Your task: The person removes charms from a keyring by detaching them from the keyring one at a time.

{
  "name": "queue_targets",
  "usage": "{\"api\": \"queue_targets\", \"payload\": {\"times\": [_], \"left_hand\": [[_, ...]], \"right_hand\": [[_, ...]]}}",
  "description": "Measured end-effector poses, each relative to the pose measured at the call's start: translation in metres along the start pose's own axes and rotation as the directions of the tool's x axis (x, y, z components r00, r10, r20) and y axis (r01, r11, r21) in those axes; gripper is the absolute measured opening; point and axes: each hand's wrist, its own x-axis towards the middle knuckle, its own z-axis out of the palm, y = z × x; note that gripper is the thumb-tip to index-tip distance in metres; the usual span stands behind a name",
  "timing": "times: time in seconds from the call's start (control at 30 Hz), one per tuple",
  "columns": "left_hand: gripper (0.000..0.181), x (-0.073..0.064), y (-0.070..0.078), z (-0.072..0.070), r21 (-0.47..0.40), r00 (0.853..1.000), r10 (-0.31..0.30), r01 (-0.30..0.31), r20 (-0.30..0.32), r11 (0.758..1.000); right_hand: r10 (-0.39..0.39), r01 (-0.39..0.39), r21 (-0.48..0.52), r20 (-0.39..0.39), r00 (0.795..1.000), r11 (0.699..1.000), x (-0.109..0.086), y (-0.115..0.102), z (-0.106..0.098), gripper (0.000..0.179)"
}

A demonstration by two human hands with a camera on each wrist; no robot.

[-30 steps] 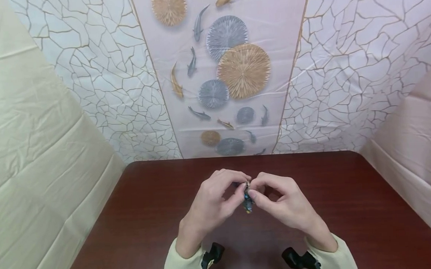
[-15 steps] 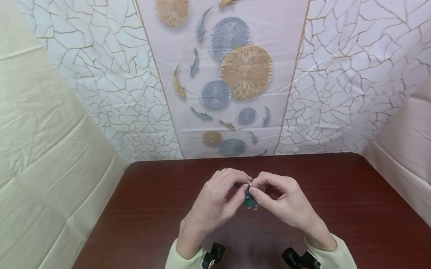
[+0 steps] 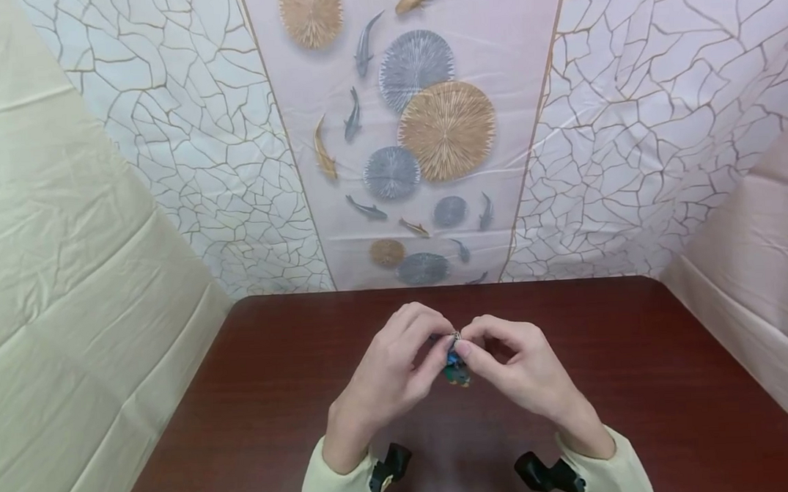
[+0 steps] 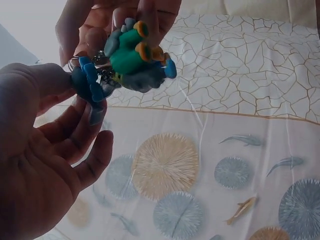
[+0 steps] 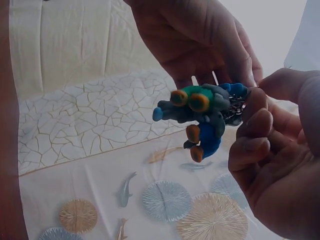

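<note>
Barely anything has shifted: both hands stay raised over the bench (image 3: 636,353), the left hand (image 3: 389,374) and right hand (image 3: 521,372) each pinching the metal ring (image 3: 456,336) so the rubber charms (image 4: 135,57) dangle free between the fingertips.

Two hands (image 3: 399,370), apparently two toy figures (image 5: 200,120), one table (image 3: 637,367).
</note>
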Motion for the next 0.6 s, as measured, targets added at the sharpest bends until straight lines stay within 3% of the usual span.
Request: {"api": "queue_targets", "payload": {"times": [0.13,0.27,0.43,0.6], "left_hand": [[0.005,-0.0016,0.0005,-0.0011,-0.026,1.000,-0.025,0.025,0.015,0.999],[0.002,-0.0024,-0.0014,-0.0028,-0.062,0.997,-0.071,0.073,0.041,0.995],[0.003,-0.0027,-0.0035,-0.0056,-0.045,0.990,-0.127,0.130,0.065,0.990],[0.007,-0.0029,-0.0028,-0.0067,-0.044,0.982,-0.167,0.171,0.090,0.984]], "right_hand": [[0.047,-0.047,-0.001,0.013,0.999,0.999,-0.0004,-0.0023,-0.0005,0.026],[-0.024,0.024,0.028,0.018,1.000,0.999,0.0012,0.0003,0.0002,0.028],[-0.090,0.089,0.055,0.026,0.996,0.994,0.0031,0.0040,0.0008,0.030],[0.000,-0.001,0.022,0.057,0.998,1.000,0.0028,0.0049,0.0004,0.026]]}}
